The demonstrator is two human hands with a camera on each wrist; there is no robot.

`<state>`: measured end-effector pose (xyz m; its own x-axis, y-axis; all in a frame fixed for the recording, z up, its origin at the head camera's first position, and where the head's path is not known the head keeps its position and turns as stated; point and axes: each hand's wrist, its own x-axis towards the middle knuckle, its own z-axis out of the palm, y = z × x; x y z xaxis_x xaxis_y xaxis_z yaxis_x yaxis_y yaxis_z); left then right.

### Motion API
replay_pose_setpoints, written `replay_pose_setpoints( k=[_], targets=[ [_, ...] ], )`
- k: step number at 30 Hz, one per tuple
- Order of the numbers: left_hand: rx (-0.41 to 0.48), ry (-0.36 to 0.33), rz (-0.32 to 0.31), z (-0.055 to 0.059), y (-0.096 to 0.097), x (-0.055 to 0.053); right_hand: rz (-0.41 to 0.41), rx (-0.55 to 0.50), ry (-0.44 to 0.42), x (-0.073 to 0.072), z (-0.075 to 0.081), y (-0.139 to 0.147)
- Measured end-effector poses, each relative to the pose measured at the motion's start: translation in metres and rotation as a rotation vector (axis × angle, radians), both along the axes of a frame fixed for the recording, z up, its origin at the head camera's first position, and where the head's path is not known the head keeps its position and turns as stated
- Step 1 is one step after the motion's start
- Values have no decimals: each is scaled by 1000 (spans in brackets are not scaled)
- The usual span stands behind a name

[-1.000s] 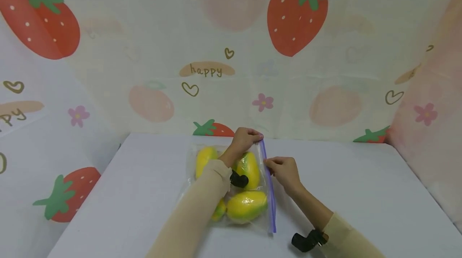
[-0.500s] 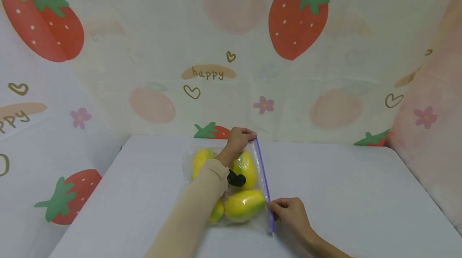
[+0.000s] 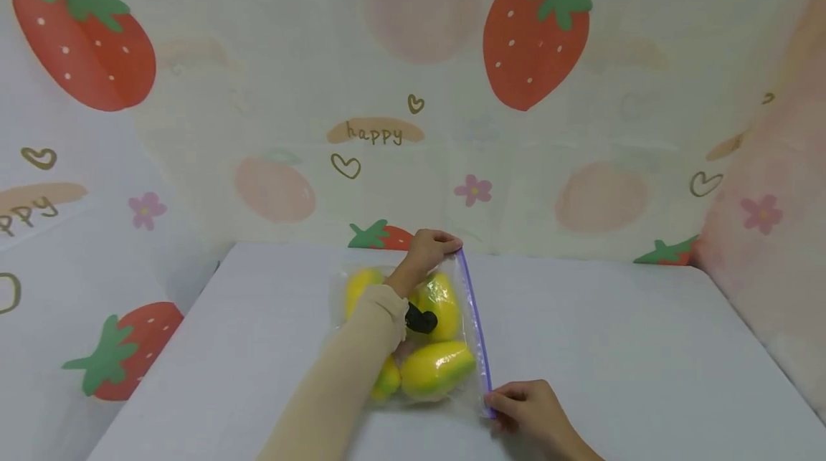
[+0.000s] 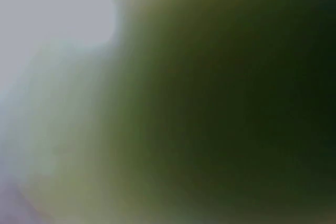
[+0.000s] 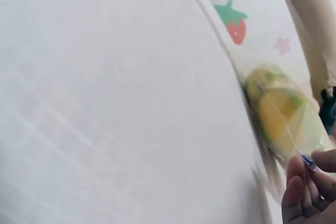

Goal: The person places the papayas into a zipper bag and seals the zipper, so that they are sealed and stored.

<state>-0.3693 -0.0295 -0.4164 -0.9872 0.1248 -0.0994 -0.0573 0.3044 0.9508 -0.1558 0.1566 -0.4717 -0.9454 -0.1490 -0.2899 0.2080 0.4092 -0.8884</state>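
Observation:
A clear zip bag (image 3: 413, 404) with a purple zip strip (image 3: 476, 310) lies on the white table, its strip along the right side. Inside are several yellow-green mangoes (image 3: 437, 371), partly hidden by the left forearm. At the strip's far end my left hand (image 3: 429, 252) pinches the bag's corner, the arm reaching across the bag. My right hand (image 3: 529, 414) pinches the strip near its close end between thumb and fingers. In the right wrist view, the right-hand fingers (image 5: 295, 190) hold the purple edge beside the bagged mangoes (image 5: 283, 114). Only a dark green blur fills most of the left wrist view.
The white table (image 3: 619, 353) extends to both sides of the bag. Behind it hangs a pale backdrop (image 3: 413, 88) printed with strawberries, hearts and flowers, continuing along the left and right sides. A black wrist camera (image 3: 422, 319) sits on the left wrist, over the bag.
My right hand has slid along the purple strip from near its far part down to the close end. My left hand has stayed on the far corner, shifting only slightly left with the bag.

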Motion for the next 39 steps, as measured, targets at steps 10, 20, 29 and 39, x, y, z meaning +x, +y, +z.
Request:
replay_pose_setpoints(
  k=[10,20,29,39],
  targets=[
    [4,12,-33,-1,3,1,36,-91,-78,-7,-1,6],
    [-15,-2,-85,3,5,5,52,-107,-110,-6,-3,8],
    [-40,2,-78,0,7,6,94,-127,-116,-5,-4,9],
    [-36,-1,-80,-4,13,4,120,-133,-115,-5,-4,12]
  ],
)
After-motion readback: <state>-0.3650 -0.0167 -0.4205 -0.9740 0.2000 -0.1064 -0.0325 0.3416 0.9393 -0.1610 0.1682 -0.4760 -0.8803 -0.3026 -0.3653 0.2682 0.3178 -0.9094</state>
